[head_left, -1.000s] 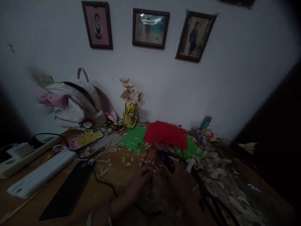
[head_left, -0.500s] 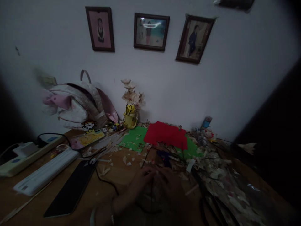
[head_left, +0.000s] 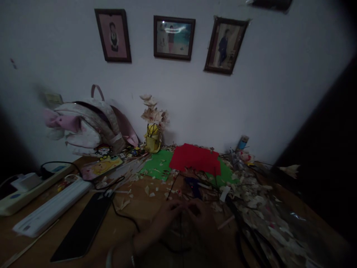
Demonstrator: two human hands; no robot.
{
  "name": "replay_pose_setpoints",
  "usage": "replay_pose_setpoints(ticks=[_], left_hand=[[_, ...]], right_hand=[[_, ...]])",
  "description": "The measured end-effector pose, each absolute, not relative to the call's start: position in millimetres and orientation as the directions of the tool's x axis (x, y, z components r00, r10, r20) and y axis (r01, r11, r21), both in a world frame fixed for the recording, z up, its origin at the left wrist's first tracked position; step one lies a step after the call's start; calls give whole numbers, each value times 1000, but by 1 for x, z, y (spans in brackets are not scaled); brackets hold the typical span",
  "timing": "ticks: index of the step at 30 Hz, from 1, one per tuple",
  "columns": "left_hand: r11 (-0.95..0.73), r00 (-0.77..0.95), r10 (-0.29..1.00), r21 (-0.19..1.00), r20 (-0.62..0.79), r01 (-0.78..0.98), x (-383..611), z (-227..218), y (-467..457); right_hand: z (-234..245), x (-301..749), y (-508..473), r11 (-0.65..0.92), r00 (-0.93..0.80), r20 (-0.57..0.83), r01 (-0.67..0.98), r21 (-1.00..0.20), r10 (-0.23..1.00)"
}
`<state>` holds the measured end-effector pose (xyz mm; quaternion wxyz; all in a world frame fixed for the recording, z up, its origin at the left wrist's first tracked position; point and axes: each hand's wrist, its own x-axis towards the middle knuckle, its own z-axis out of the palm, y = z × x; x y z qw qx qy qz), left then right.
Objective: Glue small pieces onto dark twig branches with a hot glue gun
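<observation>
Dim downward view of a cluttered wooden desk [head_left: 131, 212], with both bare hands low and central at its near edge. Left hand [head_left: 167, 217] and right hand [head_left: 199, 216] curled inward and facing each other, a thin bangle [head_left: 132, 247] around the left wrist. Fingertips [head_left: 178, 208] of the two hands drawn close together, almost meeting, in what looks like a small pinch, though too dark to tell whether they grip anything. Between the hands, a thin dark wire [head_left: 180, 227] hanging straight down. Just beyond the fingers, a dark blue hot glue gun [head_left: 193, 186] lying among twigs and paper scraps. Farther away, a red paper sheet [head_left: 195, 158] overlapping a green paper sheet [head_left: 157, 165]. Against the far wall, pale paper flowers [head_left: 152, 111] rising from a yellow cup [head_left: 153, 143]. To the right, a heap of pale petals [head_left: 253, 201] and dry stems. To the far left, a white and pink backpack [head_left: 89, 126]. On the near left, a black tablet [head_left: 83, 227], a long white case [head_left: 52, 208], and a power strip [head_left: 36, 186]. Above, three framed pictures [head_left: 173, 37] on a pale wall.
</observation>
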<state>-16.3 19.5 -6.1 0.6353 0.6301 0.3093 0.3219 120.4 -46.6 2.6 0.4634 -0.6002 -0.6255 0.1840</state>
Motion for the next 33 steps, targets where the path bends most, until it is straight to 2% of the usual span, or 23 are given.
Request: replay_pose_setpoints(ticks=[6, 14, 19, 24, 28, 33], left_hand=[[-37, 612, 791, 999, 20, 14, -16, -9, 22], [-70, 579, 815, 993, 5, 91, -14, -2, 18], [-68, 588, 808, 996, 18, 63, -13, 0, 18], [-78, 583, 811, 996, 40, 40, -14, 1, 18], [-43, 574, 819, 995, -16, 89, -14, 3, 18], [-81, 576, 817, 993, 20, 80, -15, -1, 19]], right_hand=[[7, 118, -47, 176, 199, 326, 537, -825, 924], [7, 121, -45, 8, 279, 97, 303, -953, 955], [5, 122, -43, -29, 306, 31, 189, -982, 952], [6, 120, -44, -25, 315, 62, 267, -963, 947], [6, 120, -45, -27, 280, 65, 311, -950, 958], [6, 121, -45, -24, 269, 84, 375, -927, 960]])
